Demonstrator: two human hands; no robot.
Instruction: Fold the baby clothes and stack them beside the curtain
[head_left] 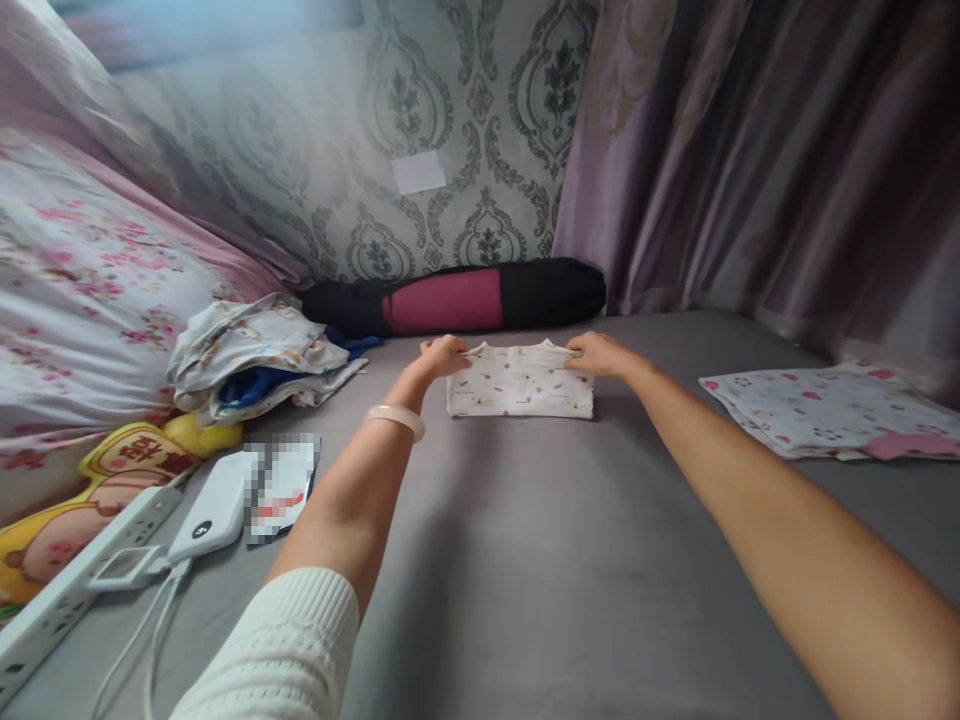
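A white cloth garment (520, 385) with small coloured prints is folded into a flat rectangle, held by its top corners over the grey sheet (570, 560). My left hand (447, 355) pinches its upper left corner, fingers closed on the fabric. At the upper right corner, my right hand (596, 356) grips it the same way. The lower edge hangs at or just above the sheet; I cannot tell whether it touches. A pale bangle (395, 420) circles my left wrist.
Rumpled printed clothes (259, 355) lie at the left, near a power strip (90, 560), a white power bank (217, 505) with cables and a yellow plush (52, 540). Folded printed cloth (817, 405) rests at the right. A black and maroon roll bag (442, 300) lines the wall.
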